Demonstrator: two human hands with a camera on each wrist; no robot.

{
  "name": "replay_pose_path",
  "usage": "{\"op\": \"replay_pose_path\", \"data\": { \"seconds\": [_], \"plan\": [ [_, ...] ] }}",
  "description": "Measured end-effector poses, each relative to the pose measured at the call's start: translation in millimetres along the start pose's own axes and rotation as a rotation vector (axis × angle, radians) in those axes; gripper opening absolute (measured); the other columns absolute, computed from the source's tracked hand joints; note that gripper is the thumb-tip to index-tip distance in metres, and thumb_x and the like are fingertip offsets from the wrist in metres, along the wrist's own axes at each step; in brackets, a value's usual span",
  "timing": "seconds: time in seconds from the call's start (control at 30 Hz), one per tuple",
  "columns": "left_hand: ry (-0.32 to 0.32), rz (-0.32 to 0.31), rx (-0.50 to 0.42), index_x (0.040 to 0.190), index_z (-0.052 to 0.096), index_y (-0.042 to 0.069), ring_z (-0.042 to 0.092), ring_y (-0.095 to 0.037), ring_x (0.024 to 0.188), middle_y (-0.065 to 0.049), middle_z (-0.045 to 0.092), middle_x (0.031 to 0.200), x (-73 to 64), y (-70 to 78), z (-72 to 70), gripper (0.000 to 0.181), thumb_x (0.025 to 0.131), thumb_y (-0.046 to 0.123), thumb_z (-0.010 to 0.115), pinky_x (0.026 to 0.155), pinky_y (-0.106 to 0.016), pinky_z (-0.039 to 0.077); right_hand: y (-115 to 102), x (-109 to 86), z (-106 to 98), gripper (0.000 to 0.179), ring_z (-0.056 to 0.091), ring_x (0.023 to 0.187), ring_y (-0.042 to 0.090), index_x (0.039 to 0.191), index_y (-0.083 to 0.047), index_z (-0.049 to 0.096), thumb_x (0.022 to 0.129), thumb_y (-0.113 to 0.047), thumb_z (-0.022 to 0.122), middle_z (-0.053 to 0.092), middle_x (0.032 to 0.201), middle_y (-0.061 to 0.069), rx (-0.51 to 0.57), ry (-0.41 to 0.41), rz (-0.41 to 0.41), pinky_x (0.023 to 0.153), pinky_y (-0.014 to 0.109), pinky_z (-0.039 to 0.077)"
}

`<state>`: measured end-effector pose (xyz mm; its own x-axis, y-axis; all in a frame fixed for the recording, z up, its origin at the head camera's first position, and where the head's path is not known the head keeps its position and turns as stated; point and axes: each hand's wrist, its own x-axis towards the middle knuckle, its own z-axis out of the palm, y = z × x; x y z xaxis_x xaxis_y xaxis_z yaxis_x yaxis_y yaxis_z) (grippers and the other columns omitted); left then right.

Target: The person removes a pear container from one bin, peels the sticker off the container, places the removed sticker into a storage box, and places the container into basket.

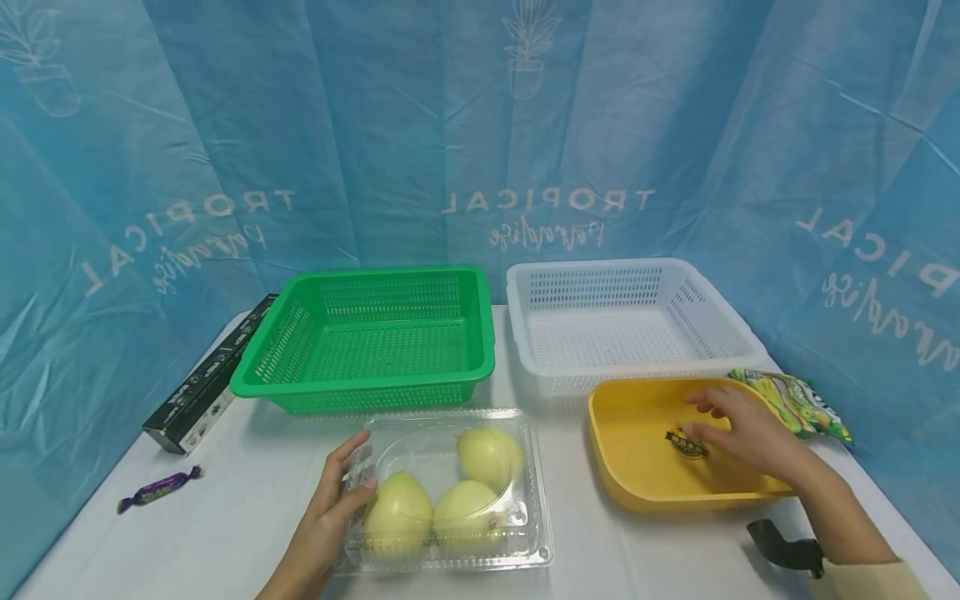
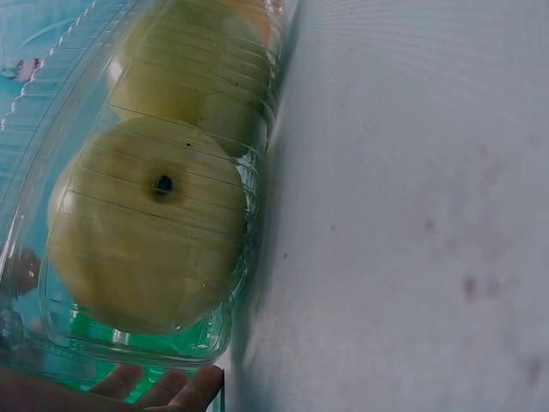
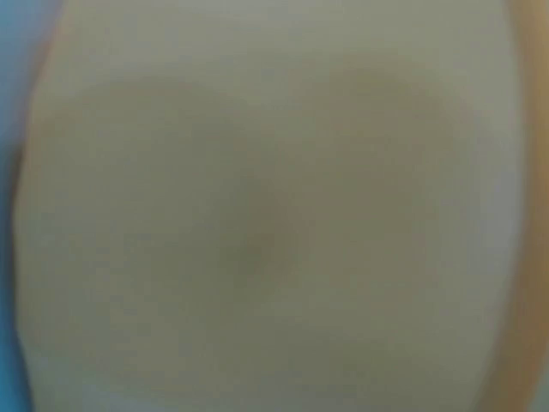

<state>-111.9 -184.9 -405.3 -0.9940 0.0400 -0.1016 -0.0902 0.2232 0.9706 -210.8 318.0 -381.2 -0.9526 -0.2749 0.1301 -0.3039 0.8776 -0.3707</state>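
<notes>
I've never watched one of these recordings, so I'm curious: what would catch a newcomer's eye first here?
Probably the clear plastic box in the front middle, holding three pale yellow-green fruits, with the left hand touching its left side. Behind it, the bright green basket stands out beside a white basket. To the right, the right hand reaches over a vivid yellow tray.

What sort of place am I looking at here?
Probably a staged work area: a printed blue curtain hangs behind a white tabletop, with a green basket and a clear fruit container set out on it.
</notes>
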Motion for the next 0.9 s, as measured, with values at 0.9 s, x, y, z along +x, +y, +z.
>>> {"op": "replay_pose_path", "data": {
  "seconds": [0.9],
  "plan": [
    [-0.005,-0.016,-0.004,0.147,0.017,0.034,-0.014,-0.045,0.144,-0.014,0.003,0.158,-0.2,0.5,0.3,0.055,0.099,0.028,0.043,0.101,-0.078,-0.001,-16.2,1.5,-29.7,0.044,0.048,0.101,0.034,0.123,-0.001,0.056,0.09,-0.029,0.064,0.054,0.114,0.02,0.074,0.314,0.03,0.081,0.057,0.042]
  ]
}}
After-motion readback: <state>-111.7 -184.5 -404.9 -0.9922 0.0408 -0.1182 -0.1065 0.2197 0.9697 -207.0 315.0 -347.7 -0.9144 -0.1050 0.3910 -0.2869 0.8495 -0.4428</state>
